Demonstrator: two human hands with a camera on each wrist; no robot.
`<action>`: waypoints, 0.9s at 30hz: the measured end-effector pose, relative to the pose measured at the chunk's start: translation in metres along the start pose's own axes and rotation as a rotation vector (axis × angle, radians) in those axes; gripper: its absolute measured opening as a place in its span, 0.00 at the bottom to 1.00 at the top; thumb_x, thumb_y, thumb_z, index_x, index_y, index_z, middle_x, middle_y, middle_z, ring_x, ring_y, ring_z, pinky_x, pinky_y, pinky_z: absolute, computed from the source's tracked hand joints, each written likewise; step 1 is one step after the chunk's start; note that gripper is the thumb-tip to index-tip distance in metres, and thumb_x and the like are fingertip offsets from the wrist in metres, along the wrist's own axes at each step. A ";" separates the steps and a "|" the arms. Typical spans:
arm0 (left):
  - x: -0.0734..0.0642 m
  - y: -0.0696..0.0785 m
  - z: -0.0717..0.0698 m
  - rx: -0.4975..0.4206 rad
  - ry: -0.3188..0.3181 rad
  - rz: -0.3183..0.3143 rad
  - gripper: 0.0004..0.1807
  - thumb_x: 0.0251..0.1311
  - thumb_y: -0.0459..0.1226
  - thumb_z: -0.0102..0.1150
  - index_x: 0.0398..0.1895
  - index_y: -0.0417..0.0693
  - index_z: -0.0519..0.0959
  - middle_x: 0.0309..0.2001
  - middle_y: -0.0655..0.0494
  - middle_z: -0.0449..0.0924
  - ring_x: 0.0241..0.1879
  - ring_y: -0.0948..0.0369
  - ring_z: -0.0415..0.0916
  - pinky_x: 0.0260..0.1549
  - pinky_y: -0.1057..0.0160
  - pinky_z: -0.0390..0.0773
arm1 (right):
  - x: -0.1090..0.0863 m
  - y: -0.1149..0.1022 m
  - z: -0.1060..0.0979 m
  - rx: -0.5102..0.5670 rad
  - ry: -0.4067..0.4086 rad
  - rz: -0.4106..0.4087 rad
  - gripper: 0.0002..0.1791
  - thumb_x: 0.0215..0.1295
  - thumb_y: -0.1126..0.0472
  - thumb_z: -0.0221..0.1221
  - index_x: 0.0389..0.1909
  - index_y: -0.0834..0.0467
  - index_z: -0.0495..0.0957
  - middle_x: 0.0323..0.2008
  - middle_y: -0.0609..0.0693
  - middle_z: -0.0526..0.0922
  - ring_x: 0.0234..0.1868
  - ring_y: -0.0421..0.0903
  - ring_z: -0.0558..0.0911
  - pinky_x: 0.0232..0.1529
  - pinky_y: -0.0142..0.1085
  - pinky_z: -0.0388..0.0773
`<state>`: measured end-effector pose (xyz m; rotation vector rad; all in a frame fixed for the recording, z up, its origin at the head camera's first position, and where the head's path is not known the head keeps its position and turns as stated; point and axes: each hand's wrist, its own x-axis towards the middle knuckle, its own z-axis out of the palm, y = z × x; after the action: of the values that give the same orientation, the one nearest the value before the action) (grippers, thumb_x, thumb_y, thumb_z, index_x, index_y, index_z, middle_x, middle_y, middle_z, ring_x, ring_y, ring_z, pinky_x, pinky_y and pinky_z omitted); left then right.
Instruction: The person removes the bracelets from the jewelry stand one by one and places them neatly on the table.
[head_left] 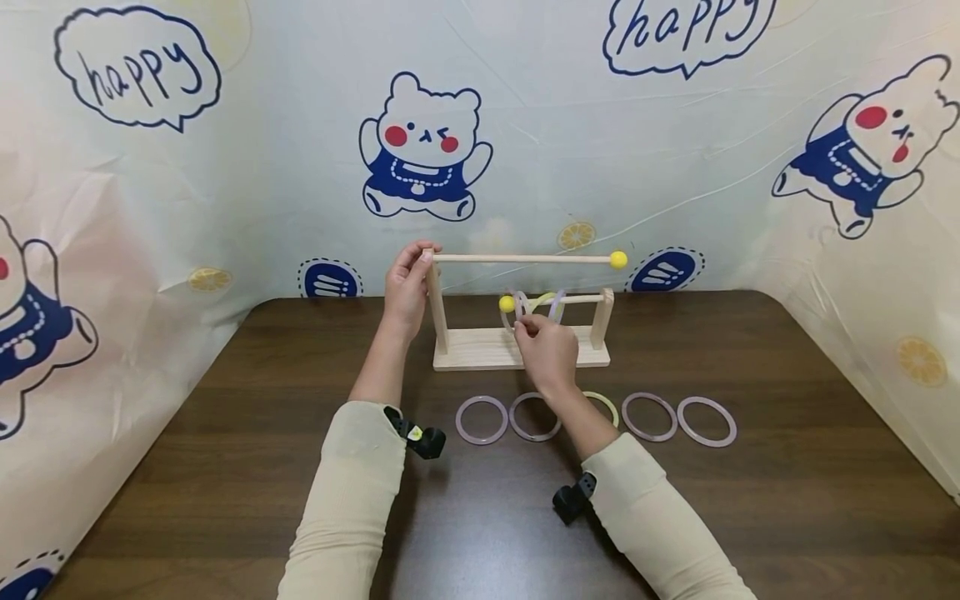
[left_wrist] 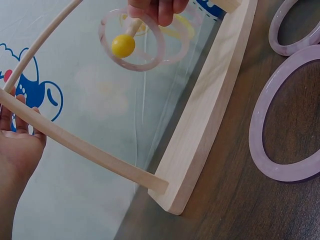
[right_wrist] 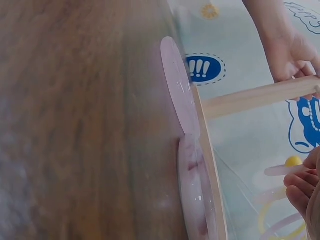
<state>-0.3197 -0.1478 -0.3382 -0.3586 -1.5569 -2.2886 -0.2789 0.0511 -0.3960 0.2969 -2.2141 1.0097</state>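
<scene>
A wooden stand point(head_left: 480, 350) has a long upper rod point(head_left: 525, 259) and a shorter lower rod point(head_left: 585, 298), each tipped with a yellow ball. At the top of the stand's left post, my left hand point(head_left: 406, 287) holds on with thumb and fingers. My right hand point(head_left: 551, 352) is at the lower rod, pinching a pale purple ring point(left_wrist: 134, 68) that encircles the rod end by the yellow ball point(left_wrist: 123, 46). Further along that rod hang a yellow ring point(head_left: 543, 300) and another lilac ring point(head_left: 557, 307), partly hidden behind the right hand.
Several rings lie in a row on the dark wooden table point(head_left: 247, 483) in front of the stand, among them a purple ring point(head_left: 460, 421) and a yellow ring point(head_left: 611, 407) partly covered by the right forearm. A printed cloth point(head_left: 300, 167) hangs behind.
</scene>
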 end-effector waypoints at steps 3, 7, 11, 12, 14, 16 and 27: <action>0.000 0.000 0.000 -0.004 -0.002 -0.004 0.07 0.66 0.32 0.48 0.38 0.52 0.76 0.39 0.60 0.77 0.35 0.62 0.68 0.37 0.67 0.68 | -0.001 0.000 0.000 0.011 0.005 0.009 0.05 0.54 0.64 0.62 0.29 0.61 0.85 0.23 0.51 0.84 0.22 0.45 0.82 0.25 0.40 0.75; 0.000 0.000 0.001 -0.009 -0.002 -0.005 0.07 0.66 0.32 0.48 0.38 0.52 0.76 0.39 0.60 0.78 0.36 0.62 0.68 0.37 0.67 0.68 | -0.002 -0.001 0.000 0.035 0.017 0.012 0.05 0.54 0.65 0.62 0.29 0.62 0.84 0.23 0.51 0.84 0.22 0.45 0.82 0.26 0.40 0.75; 0.000 0.000 0.002 -0.009 -0.002 0.000 0.07 0.65 0.32 0.49 0.38 0.52 0.76 0.39 0.60 0.78 0.36 0.62 0.69 0.37 0.67 0.68 | -0.002 -0.001 0.000 0.060 0.031 0.008 0.05 0.53 0.65 0.61 0.29 0.62 0.84 0.22 0.51 0.84 0.22 0.44 0.82 0.26 0.40 0.75; 0.000 0.000 0.002 -0.009 -0.002 0.001 0.07 0.65 0.32 0.49 0.38 0.52 0.76 0.39 0.60 0.78 0.36 0.63 0.69 0.37 0.67 0.68 | -0.003 -0.001 0.000 0.067 0.037 0.005 0.05 0.53 0.65 0.62 0.29 0.62 0.84 0.22 0.51 0.84 0.21 0.44 0.82 0.26 0.40 0.75; 0.000 0.000 0.002 -0.009 0.001 0.001 0.07 0.65 0.32 0.49 0.38 0.52 0.76 0.39 0.59 0.78 0.36 0.63 0.69 0.37 0.67 0.68 | -0.003 -0.001 0.000 0.087 0.053 -0.006 0.05 0.52 0.66 0.61 0.29 0.62 0.85 0.22 0.51 0.84 0.21 0.44 0.81 0.26 0.40 0.75; 0.001 0.000 0.002 -0.005 0.005 0.001 0.07 0.66 0.32 0.49 0.38 0.52 0.76 0.39 0.59 0.78 0.35 0.63 0.69 0.37 0.67 0.68 | -0.003 -0.001 0.000 0.116 0.072 -0.021 0.05 0.52 0.66 0.62 0.28 0.62 0.85 0.22 0.52 0.84 0.21 0.44 0.81 0.26 0.39 0.76; 0.001 0.000 0.002 0.015 0.020 0.004 0.06 0.66 0.32 0.48 0.37 0.51 0.76 0.38 0.59 0.78 0.40 0.60 0.68 0.39 0.67 0.68 | -0.006 -0.002 0.000 0.384 0.079 -0.020 0.05 0.55 0.68 0.63 0.32 0.66 0.84 0.26 0.56 0.84 0.24 0.45 0.82 0.26 0.33 0.77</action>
<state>-0.3207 -0.1462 -0.3373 -0.3340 -1.5618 -2.2696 -0.2736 0.0496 -0.3985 0.4397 -1.9327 1.4099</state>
